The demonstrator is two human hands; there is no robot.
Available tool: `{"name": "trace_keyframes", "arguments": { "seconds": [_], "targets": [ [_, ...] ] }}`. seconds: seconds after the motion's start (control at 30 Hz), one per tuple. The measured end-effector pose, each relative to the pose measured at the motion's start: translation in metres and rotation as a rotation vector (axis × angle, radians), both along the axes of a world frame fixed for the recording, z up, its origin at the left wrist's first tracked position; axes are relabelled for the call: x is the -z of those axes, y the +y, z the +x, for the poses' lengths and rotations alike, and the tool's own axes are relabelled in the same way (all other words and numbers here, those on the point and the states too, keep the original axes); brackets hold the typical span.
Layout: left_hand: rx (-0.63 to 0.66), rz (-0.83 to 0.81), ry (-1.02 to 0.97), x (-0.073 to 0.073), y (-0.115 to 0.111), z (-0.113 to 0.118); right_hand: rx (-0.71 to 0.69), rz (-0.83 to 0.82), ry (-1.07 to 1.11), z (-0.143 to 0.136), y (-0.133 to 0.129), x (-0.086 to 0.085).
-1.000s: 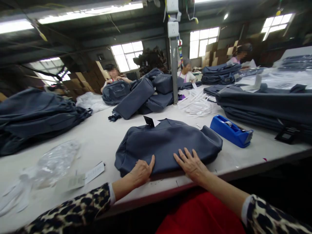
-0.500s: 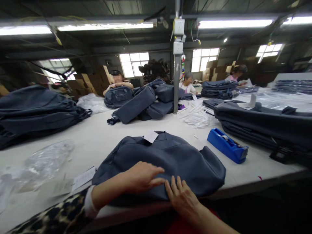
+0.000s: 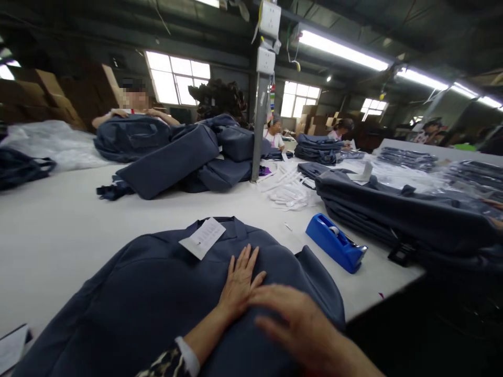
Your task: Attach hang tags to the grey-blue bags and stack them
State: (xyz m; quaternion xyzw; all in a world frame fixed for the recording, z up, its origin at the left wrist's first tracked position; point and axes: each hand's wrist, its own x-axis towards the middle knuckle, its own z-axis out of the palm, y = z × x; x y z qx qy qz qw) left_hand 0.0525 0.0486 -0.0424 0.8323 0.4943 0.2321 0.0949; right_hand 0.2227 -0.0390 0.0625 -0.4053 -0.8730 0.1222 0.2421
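Note:
A dark blue fabric bag [image 3: 157, 288] lies flattened on the white table right in front of me. My left hand [image 3: 239, 285] rests flat on its upper middle, fingers spread, holding nothing. Just right of it is my right hand [image 3: 301, 319], somewhat blurred, with thumb and fingers apart over the bag; whether it touches the fabric I cannot tell. A white paper tag [image 3: 203, 238] lies on the bag's top edge, near a strap. To the right of the bag stands a blue tape dispenser [image 3: 334, 243].
Stacked dark blue bags [image 3: 377, 209] lie along the right side. More bags [image 3: 173, 159] are heaped ahead beside a metal post [image 3: 258, 120]. White straps [image 3: 288, 191] lie behind the dispenser. Across the table a person [image 3: 135, 102] holds a bag.
The view has turned right and come closer to the bag. My left hand has moved up and flattened onto it; my right hand has left the lower edge and come up beside the left.

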Motion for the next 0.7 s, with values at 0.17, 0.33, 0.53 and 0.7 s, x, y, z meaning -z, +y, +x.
{"name": "trace_keyframes", "arguments": {
  "seconds": [0.17,0.33,0.53,0.7],
  "targets": [
    [0.004,-0.034,-0.112,-0.006,0.0,-0.002,0.398,-0.342,0.047,0.062,0.084,-0.025],
    [-0.046,-0.046,-0.207,-0.01,0.001,-0.002,0.404,-0.553,0.082,0.085,0.114,0.028],
    [-0.076,-0.073,-0.3,-0.014,0.001,-0.001,0.316,-0.61,0.223,0.075,0.15,0.044],
    [-0.097,-0.058,-0.475,-0.019,-0.002,0.0,0.123,-0.706,0.426,0.044,0.161,0.017]
  ]
}}
